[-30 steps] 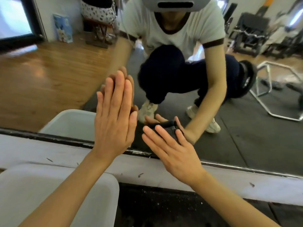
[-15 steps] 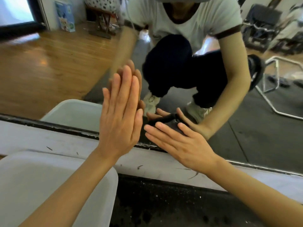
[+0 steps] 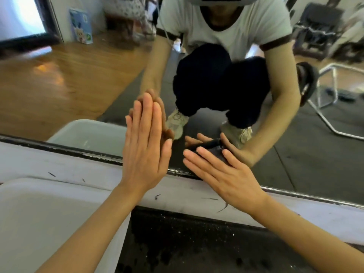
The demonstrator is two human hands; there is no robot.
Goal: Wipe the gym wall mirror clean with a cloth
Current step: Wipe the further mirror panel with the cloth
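Note:
The wall mirror [image 3: 78,85] fills the upper part of the head view and reflects a crouching person. My left hand [image 3: 145,150] lies flat on the glass just above the mirror's lower edge, fingers straight and pointing up. My right hand [image 3: 222,174] presses a dark cloth [image 3: 215,153] flat against the glass at the bottom edge, fingers spread and straight. Most of the cloth is hidden under the palm. Only a dark patch shows between the fingers.
A white plastic tub [image 3: 39,213] stands at the lower left, close under my left forearm. A scuffed white ledge [image 3: 59,168] runs below the mirror's black bottom frame [image 3: 78,152]. Dark speckled floor [image 3: 197,243] lies between my arms.
The view has drawn closer to the mirror. Both hands stay flat on the glass; the right hand with the cloth has shifted slightly along the bottom edge.

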